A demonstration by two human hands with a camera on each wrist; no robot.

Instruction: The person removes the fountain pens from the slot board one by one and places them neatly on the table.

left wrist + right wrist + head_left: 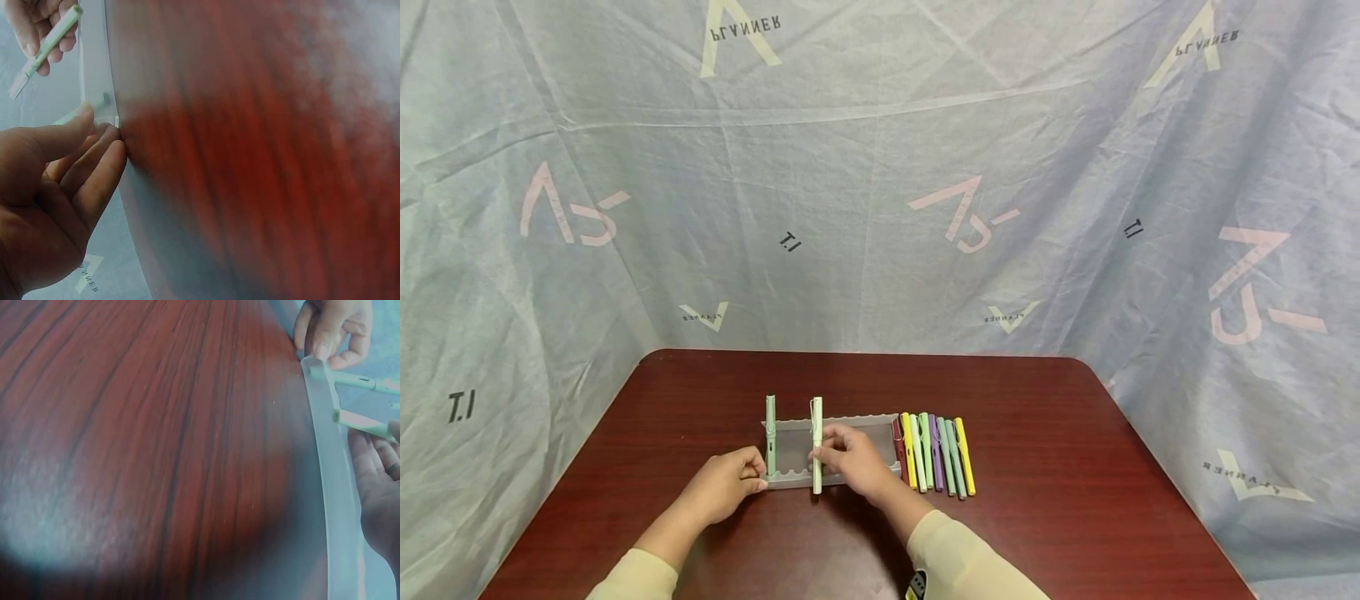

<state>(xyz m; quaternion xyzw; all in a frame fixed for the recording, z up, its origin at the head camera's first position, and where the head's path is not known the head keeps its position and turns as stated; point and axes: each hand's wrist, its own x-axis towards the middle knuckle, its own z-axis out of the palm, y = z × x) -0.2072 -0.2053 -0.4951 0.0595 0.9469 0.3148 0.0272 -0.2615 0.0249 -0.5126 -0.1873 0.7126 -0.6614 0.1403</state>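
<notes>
A translucent pen tray (792, 480) with notched long edges lies on the table. My left hand (727, 485) holds its near left corner between thumb and fingers. Beside that hand, a sage green pen (771, 433) lies across the left end of the tray. My right hand (852, 460) pinches a pale, whitish-green pen (817, 442) by its side, over the tray and to the right of the sage one. In the right wrist view, the near end of this held pen (362, 424) stands off the tray's wall (334, 481).
Right of the tray, several capped pens lie side by side, among them a purple pen (936, 454) and a yellow pen (965, 458) at the outer end. A dark red pen (899, 446) is at the tray's right end. Printed grey cloth (865, 275) surrounds the dark red table (1060, 500).
</notes>
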